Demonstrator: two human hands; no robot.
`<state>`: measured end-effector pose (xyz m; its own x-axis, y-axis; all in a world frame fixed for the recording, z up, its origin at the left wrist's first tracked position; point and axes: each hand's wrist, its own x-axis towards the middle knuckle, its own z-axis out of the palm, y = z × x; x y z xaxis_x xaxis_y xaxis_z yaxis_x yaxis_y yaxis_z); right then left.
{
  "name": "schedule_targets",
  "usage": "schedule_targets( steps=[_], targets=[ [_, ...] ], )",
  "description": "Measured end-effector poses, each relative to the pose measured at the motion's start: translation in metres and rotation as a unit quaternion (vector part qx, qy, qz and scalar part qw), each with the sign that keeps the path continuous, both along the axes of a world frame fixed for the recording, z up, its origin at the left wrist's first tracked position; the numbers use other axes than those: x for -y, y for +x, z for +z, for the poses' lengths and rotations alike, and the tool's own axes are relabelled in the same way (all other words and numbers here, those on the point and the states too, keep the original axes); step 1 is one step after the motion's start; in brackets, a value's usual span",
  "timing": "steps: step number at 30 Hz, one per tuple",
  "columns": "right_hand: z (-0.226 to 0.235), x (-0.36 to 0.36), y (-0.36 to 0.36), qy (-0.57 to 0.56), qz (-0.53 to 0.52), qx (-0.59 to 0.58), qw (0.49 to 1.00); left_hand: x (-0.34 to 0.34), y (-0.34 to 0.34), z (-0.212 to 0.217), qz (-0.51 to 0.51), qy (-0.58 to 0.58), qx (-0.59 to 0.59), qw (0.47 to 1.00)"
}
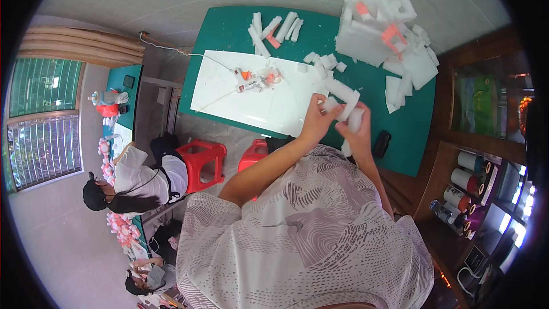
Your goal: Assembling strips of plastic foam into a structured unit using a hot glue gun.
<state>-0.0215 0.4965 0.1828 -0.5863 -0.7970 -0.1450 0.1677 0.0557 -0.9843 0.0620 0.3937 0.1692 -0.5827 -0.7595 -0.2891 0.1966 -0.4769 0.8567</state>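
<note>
Over the near edge of the green table, my left hand point(316, 121) pinches a white foam piece whose angled strip point(346, 92) extends past the fingertips. Close beside it, my right hand point(358, 137) has its fingers closed around another white foam piece point(355, 119). The two pieces meet or overlap between my hands; whether they are joined I cannot tell. Several small foam blocks point(323, 63) lie just beyond. On the white board point(223, 100) left of my hands rests a glue gun point(249, 84) with a cable, among pink and white scraps point(271, 77).
White foam strips point(289, 26) lie at the table's far side. Foam sheets and frames point(366, 37) are heaped at the far right. A black object point(382, 144) sits right of my hands. Red stools point(203, 163) stand left; two people work at another table point(121, 117).
</note>
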Motion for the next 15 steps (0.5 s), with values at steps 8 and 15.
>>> schedule_targets(
  steps=[8,15],
  targets=[
    [0.021,0.024,-0.029,0.048,0.048,-0.210,0.975,0.035,0.012,-0.001,-0.062,0.015,0.024,0.998],
    [0.012,0.069,-0.006,-0.040,-0.008,-0.084,0.996,0.087,0.041,-0.001,0.024,0.175,-0.076,0.981]
  ],
)
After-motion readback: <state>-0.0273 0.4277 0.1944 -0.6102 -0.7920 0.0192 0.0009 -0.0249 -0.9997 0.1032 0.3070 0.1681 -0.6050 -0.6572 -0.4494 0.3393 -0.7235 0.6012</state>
